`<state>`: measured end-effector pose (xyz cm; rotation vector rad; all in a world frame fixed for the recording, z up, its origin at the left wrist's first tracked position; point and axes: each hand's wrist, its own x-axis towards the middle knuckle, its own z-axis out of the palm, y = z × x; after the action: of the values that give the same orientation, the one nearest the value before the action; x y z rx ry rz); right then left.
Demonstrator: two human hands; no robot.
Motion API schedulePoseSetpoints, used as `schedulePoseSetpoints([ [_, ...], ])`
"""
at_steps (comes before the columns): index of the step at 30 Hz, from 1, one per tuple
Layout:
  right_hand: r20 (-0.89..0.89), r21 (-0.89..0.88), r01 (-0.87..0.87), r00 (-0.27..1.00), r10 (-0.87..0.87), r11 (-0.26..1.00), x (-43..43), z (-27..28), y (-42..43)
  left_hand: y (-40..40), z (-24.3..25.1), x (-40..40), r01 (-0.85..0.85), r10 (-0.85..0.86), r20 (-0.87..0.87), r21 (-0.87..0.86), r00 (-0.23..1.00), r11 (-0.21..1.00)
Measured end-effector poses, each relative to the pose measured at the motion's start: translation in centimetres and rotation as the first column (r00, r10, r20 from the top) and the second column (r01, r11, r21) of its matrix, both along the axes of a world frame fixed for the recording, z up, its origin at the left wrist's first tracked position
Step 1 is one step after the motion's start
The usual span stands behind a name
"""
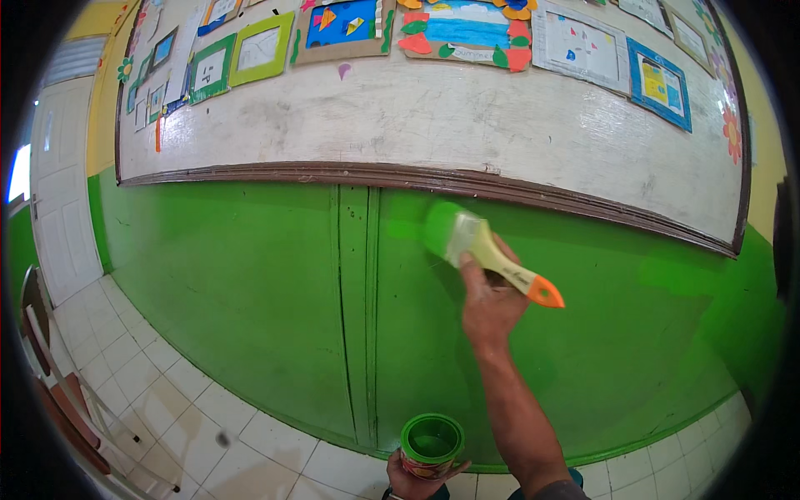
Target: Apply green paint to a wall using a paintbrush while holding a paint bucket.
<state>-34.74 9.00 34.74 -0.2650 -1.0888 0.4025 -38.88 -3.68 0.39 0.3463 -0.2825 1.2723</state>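
My right hand (497, 303) grips a wide flat paintbrush (500, 256) with a pale yellow handle and an orange tip. Its green-coated bristles are at the green wall panel (250, 269), just under the board's brown frame; blur hides whether they touch. A brighter green patch (405, 219) shows on the wall left of the bristles. Low in the view, my left hand (412, 481) holds up an opened paint can (431, 465) from below and around its sides. Green paint (431, 437) is inside, and the can's rim is smeared green.
Above hangs a whitish display board (437, 119) with a brown wooden frame (300, 173) and several framed paper artworks. Vertical strips (355, 300) split the green wall. White floor tiles (269, 444) run along its base. At left are a chair (69, 387) and a white door (62, 187).
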Motion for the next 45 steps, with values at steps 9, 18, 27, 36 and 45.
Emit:
schedulePoseSetpoints([
  [9,0.152,-0.059,-0.114,0.981,0.122,0.992,-3.5,1.7,1.1,-2.0,4.5,-0.5,0.03,0.031,0.101,-0.553,0.994,0.833],
  [18,0.087,-0.042,-0.176,0.98,0.179,0.984,-4.8,1.6,2.6,-1.4,1.6,-0.3,-0.031,0.101,0.1,-0.542,0.99,0.84],
  [27,0.027,-0.05,-0.235,0.971,0.236,0.971,-5.2,0.9,3.1,-1.8,1.4,-0.4,-0.042,0.086,0.073,-0.475,0.994,0.879],
  [36,-0.017,-0.049,-0.09,0.996,0.089,0.995,-1.4,0.8,2.0,-0.6,-0.7,-0.4,-0.055,0.116,0.06,-0.613,0.991,0.788],
  [45,-0.096,-0.049,-0.004,0.995,0.0,0.999,4.8,0.2,1.8,-1.2,1.8,0.5,-0.029,0.04,0.007,-0.572,0.999,0.82],
])
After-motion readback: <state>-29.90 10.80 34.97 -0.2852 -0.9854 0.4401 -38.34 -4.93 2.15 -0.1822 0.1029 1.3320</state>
